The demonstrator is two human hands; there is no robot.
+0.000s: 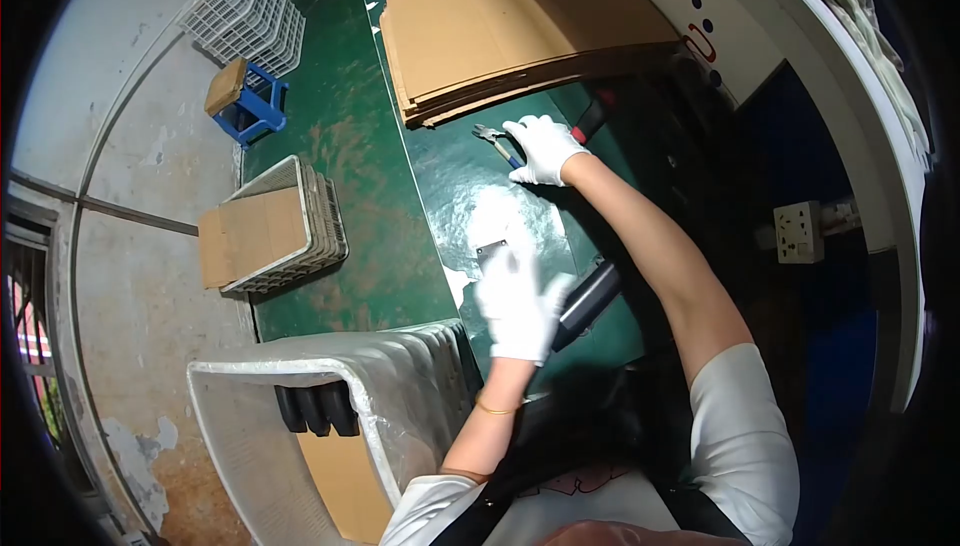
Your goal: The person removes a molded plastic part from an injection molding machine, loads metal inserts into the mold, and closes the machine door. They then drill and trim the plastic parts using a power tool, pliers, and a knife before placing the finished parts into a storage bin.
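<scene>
My right hand, in a white glove, is curled round the blue handle end of a pair of pliers; the metal jaws point away to the left over the green tabletop. Beside that wrist lies a red and black tool, partly in shadow. My left hand, also gloved, is smeared by motion. At its fingertips is a small dark plate; whether the fingers grip it cannot be made out. A black cylindrical part lies just right of this hand.
A stack of flat cardboard sheets covers the table's far end. At lower left stands a large white crate holding black parts and cardboard. On the floor are another crate and a blue stool. A power socket is at right.
</scene>
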